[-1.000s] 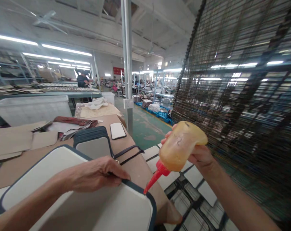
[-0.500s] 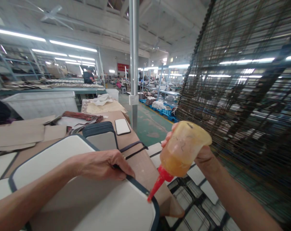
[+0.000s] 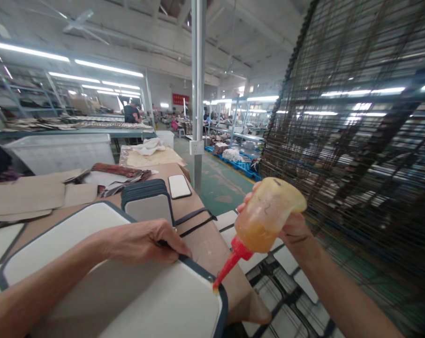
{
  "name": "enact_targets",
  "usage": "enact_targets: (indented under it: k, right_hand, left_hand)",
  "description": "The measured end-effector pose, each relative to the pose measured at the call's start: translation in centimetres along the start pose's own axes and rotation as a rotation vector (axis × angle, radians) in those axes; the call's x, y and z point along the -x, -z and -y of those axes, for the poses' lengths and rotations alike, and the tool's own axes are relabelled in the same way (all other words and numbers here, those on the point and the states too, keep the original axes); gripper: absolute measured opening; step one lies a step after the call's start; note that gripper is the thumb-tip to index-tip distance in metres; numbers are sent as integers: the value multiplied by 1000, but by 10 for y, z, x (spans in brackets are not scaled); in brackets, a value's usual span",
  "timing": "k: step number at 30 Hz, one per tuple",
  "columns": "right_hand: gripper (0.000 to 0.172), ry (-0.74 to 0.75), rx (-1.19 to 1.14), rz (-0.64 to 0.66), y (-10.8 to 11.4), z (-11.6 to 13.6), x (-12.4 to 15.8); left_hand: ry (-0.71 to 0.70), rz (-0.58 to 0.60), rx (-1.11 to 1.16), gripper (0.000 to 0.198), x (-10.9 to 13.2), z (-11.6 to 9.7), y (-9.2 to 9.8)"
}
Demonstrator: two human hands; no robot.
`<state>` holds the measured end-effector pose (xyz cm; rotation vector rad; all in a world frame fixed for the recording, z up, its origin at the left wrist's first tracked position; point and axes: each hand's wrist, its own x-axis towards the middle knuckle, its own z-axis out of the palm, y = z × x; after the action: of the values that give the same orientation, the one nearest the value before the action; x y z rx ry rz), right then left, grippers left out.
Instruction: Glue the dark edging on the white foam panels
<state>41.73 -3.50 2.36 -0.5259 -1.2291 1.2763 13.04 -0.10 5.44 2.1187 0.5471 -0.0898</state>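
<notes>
My right hand is wrapped round a yellowish squeeze bottle tipped downward; its red nozzle touches the dark trimmed edge near the corner of a large white panel. My left hand lies on the panel with fingers curled, pinching the dark edge trim just left of the nozzle. The panel rests on a brown table.
A stack of smaller dark-edged panels and one small white panel lie farther back, with loose dark straps. White panels lie on a low rack at right beside a tall wire rack. A steel pillar stands behind; a person works far back.
The nozzle tip has crept a little along the panel's corner edge. My left hand stays pinched on the trim. The view shifted slightly.
</notes>
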Motion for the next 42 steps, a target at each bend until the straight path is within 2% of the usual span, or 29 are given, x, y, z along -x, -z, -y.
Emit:
enact_targets:
  k: [7, 10, 16, 19, 27, 31, 36, 42]
  right_hand:
    - [50, 7, -19, -64, 7, -6, 8]
    - [50, 60, -35, -121, 6, -8, 9]
    - [50, 61, -5, -121, 1, -8, 10]
    - [50, 95, -16, -164, -3, -8, 12]
    - [55, 130, -63, -256, 1, -26, 19]
    - [56, 126, -102, -275, 4, -34, 23]
    - [62, 129, -113, -311, -3, -35, 22]
    - [61, 129, -103, -289, -3, -40, 24]
  left_hand:
    - [28, -64, -22, 29, 7, 15, 3]
    - [30, -61, 18, 28, 9, 16, 3]
    - [73, -117, 47, 30, 12, 15, 3]
    - [59, -126, 45, 31, 13, 16, 3]
    - [94, -265, 95, 30, 20, 32, 2]
    - [86, -284, 113, 31, 22, 32, 1]
    - [73, -293, 131, 30, 23, 31, 2]
    - [95, -333, 136, 37, 24, 50, 2]
